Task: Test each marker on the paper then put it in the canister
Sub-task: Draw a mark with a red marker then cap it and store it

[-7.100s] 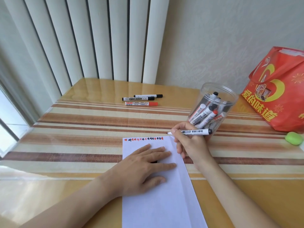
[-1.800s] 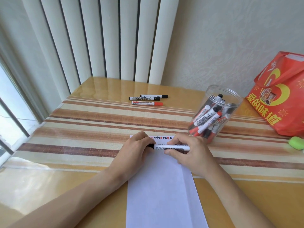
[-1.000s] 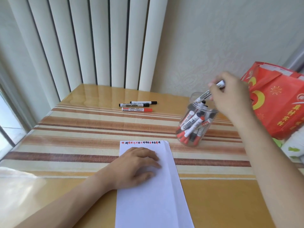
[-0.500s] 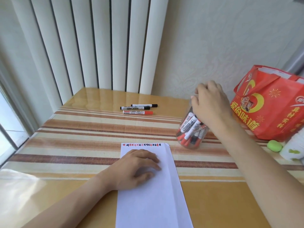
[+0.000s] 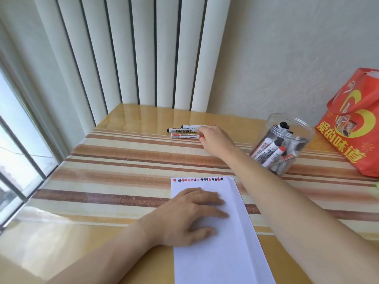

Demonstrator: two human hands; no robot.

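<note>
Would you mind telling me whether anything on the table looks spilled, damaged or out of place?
Nothing stands out. The canister stands upright with its markers inside, three markers lie side by side at the far edge, and the paper lies flat apart from a lengthwise fold line.

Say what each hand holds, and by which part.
The left hand holds nothing; it rests flat on the paper. The right hand reaches the three markers at their right ends; whether its fingers grip one cannot be told.
</note>
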